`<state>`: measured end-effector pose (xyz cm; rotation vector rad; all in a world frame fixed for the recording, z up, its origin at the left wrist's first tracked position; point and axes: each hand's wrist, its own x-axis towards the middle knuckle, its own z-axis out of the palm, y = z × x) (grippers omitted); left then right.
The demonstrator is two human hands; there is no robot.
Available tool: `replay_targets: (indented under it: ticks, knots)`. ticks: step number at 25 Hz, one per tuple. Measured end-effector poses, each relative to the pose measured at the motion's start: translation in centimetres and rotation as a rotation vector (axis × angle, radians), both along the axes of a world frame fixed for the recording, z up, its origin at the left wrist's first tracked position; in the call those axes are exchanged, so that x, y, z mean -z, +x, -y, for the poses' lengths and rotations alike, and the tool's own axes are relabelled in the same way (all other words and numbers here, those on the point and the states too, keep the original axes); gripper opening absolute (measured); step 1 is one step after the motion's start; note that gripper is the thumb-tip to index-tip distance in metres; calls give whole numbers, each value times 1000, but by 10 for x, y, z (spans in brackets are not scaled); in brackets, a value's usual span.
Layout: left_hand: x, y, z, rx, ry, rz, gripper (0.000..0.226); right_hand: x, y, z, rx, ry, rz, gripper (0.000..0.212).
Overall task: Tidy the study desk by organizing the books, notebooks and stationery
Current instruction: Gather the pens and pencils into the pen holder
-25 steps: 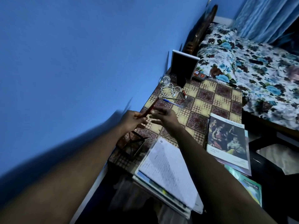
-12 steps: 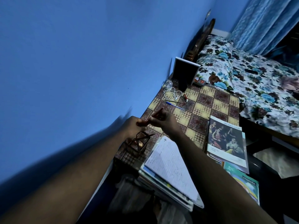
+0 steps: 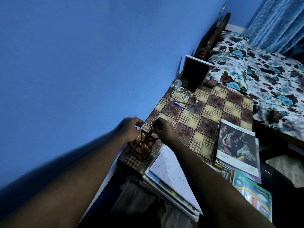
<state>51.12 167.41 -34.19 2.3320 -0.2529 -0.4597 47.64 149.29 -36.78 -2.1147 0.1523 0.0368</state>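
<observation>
Blue wall (image 3: 82,63) at left, checkered surface (image 3: 197,129) beside it. Left hand (image 3: 131,129), blurred, at far rim of pen holder (image 3: 142,143); gripping or only touching, cannot tell. Since one second ago both hands came down to holder, and dark red pencil (image 3: 152,130) now has tip inside. Right hand (image 3: 164,130) pinches pencil top, fingers closed. Meaning: one stationery item almost stored; blue pen (image 3: 182,107) further back waits.
</observation>
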Motion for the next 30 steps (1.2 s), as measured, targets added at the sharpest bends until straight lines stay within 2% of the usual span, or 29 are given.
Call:
replay_targets:
  ticks: [5, 7, 13, 17, 21, 23, 27, 30]
  knots:
    - [4, 9, 6, 4, 28, 16, 36, 16, 4, -6, -140, -171, 3, 15]
    - [5, 13, 11, 12, 35, 25, 33, 18, 4, -3, -157, -166, -24, 16]
    - [1, 27, 34, 37, 110, 28, 24, 15, 9, 14, -183, -16, -40, 24]
    - [-1, 41, 62, 72, 110, 16, 25, 11, 16, 39, -87, 240, -38, 36]
    - [9, 65, 96, 82, 31, -48, 28, 22, 26, 67, -86, 400, -99, 31]
    - [19, 80, 112, 92, 32, -71, 28, 34, 34, 82, -29, 412, -90, 30]
    - [44, 107, 150, 155, 124, -93, 24, 65, 55, 123, 164, 234, -105, 20]
    - [67, 119, 180, 246, 296, -171, 37, 83, 75, 152, 131, -28, -174, 16]
